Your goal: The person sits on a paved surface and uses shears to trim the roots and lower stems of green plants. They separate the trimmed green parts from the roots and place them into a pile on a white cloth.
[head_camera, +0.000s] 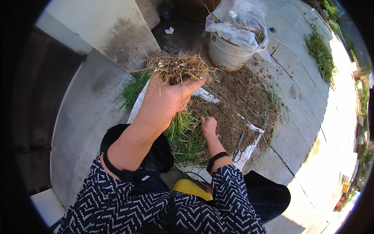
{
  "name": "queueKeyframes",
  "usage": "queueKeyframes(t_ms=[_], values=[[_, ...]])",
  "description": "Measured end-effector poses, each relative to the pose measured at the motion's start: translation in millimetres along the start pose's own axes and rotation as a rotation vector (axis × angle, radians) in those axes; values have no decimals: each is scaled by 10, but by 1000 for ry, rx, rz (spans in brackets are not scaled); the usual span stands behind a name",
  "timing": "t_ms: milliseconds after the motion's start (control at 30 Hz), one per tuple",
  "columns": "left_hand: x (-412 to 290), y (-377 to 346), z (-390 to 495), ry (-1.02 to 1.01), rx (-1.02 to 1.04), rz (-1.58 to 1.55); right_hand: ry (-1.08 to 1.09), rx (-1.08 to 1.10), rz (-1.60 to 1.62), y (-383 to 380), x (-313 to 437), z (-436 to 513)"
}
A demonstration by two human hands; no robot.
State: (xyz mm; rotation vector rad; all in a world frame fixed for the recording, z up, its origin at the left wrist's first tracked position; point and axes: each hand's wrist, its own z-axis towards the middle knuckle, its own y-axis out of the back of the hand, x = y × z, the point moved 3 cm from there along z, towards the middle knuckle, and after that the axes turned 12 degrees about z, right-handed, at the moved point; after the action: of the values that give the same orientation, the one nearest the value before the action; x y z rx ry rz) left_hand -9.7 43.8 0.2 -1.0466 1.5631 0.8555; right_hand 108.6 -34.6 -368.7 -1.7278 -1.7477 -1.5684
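My left hand (172,93) grips a clump of plants by its base, raised toward the camera. Its tangled tan roots (181,67) stick out above the fingers. Lower down, my right hand (209,126) is over the edge of a heap of green grassy leaves (187,143), fingers curled; whether anything is between them is hidden. Dry soil and root trimmings (239,102) are piled just beyond it. A pair of scissors (238,149) rests on the pile's near side, to the right of my right forearm. Under the heaps lies a white woven sheet (251,146).
A whitish bucket (229,55) lined with clear plastic stands at the far side. More long green leaves (134,90) lie at the left, beside a wall (102,26). Cut greenery (321,55) lies on the paving at right. Something yellow (190,188) is between my knees.
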Motion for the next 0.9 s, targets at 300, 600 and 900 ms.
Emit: queueKeyframes(t_ms=[300,600,900], values=[[71,61,62,-90,-9,-44,-209,-166,737,83,-175,-25],[41,-15,-52,-147,-67,-83,69,80,921,998,728,-455],[122,-233,-99,56,136,-57,325,123,992,1967,1891,-1253]])
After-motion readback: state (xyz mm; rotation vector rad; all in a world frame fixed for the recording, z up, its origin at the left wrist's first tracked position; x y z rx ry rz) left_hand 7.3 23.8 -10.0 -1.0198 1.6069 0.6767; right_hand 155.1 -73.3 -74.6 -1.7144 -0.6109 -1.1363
